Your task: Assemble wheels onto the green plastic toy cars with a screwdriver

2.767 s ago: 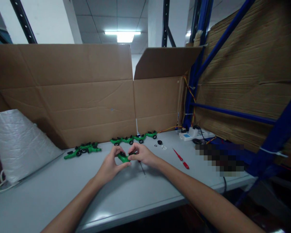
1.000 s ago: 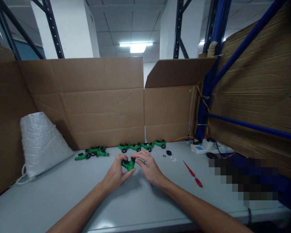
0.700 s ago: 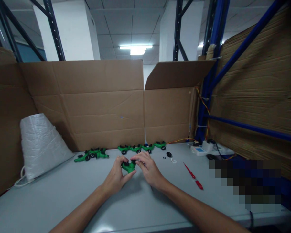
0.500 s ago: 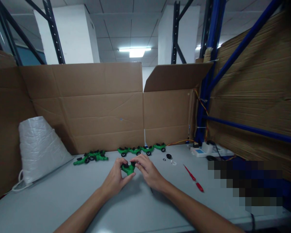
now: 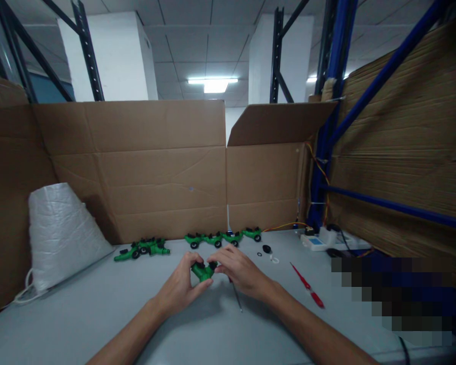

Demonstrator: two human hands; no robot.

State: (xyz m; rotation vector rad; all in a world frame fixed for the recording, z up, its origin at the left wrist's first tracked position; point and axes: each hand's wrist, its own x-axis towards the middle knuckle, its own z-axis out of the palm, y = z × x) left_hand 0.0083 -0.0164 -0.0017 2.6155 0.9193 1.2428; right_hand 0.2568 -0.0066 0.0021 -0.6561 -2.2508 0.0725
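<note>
A warehouse bay with blue racking and a lit ceiling panel is surrounding a grey table (image 5: 79, 314), and tall cardboard sheets (image 5: 137, 167) are standing along its far edge like a screen. Near the middle of the table, the left hand (image 5: 180, 290) is cupping a small green plastic part (image 5: 202, 272), its fingers (image 5: 193, 259) curling over the top and the thumb pressing from below. The right hand (image 5: 240, 271) is meeting it from the other side, fingertips pinching the black end of the same part, while a thin metal tool (image 5: 236, 297) is sticking out beneath the palm toward the near edge; how it is being held is hidden. Behind the hands, a row of finished green parts (image 5: 223, 236) is lying close to the cardboard, and another green cluster (image 5: 142, 249) is lying further toward the left edge. A white woven sack (image 5: 59, 233) is sitting at the far left corner. To the right, small black and white rings (image 5: 269, 252) are lying just beside a red screwdriver (image 5: 307, 286), with a white power strip (image 5: 321, 241) and cables resting by the far right corner. Nothing is lying between the hands and the near edge.
</note>
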